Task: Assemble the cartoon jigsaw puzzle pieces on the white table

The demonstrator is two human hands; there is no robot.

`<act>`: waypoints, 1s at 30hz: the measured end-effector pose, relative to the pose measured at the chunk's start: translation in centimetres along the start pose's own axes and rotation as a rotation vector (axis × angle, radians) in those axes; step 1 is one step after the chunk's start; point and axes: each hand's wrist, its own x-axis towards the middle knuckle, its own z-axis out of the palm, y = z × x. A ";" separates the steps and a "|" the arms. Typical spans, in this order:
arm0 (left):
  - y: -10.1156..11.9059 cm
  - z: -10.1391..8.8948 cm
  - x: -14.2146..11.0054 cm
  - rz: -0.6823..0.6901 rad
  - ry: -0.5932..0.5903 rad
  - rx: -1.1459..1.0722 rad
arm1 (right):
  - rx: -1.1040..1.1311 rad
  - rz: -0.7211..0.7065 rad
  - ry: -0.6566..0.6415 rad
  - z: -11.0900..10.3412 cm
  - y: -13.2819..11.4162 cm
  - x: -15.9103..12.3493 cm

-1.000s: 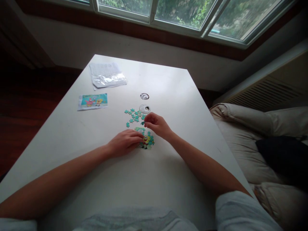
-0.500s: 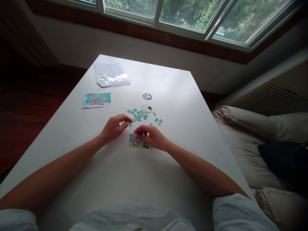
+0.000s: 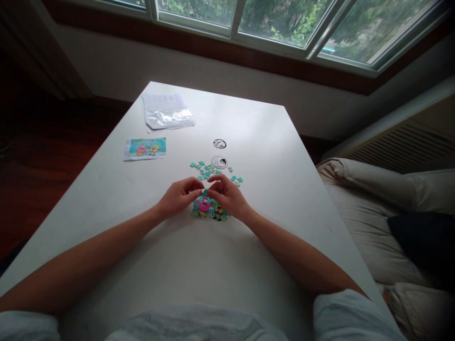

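Observation:
My left hand (image 3: pixel 182 195) is closed in a pinch just above the upper left of a partly assembled jigsaw puzzle (image 3: pixel 204 207). Close to it, my right hand (image 3: pixel 226 193) curls its fingers and thumb over the puzzle's upper right. Whatever sits between the fingertips of either hand is too small to make out. Pink and yellow cartoon figures show on the joined part, its top and right partly covered by my hands. Loose teal puzzle pieces (image 3: pixel 206 169) lie scattered just beyond my fingers, and a few more pieces (image 3: pixel 237 180) lie to the right.
A picture sheet (image 3: pixel 148 148) with the same cartoon figures lies at left on the white table (image 3: pixel 249 128). Behind it are papers in a clear plastic sleeve (image 3: pixel 168 113). Two round inset discs (image 3: pixel 219 162) mark the tabletop. A beige sofa (image 3: pixel 359 222) stands at right.
My left hand has moved right and nearer to me, from the loose pieces to the puzzle. My right hand has shifted up and right, uncovering more of the pink and yellow figures.

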 end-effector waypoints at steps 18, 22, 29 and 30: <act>-0.1 0.8 -0.1 -0.012 -0.031 -0.114 | -0.069 -0.011 0.013 -0.2 0.0 -0.6; -0.3 0.8 -0.1 -0.007 -0.016 -0.112 | -0.092 -0.035 0.055 -0.5 0.1 -0.6; -0.6 0.9 -0.1 -0.022 -0.045 -0.094 | -0.145 -0.039 0.071 -0.6 0.0 -0.6; -0.6 0.9 -0.1 -0.022 -0.045 -0.091 | -0.153 -0.040 0.070 -0.6 0.0 -0.7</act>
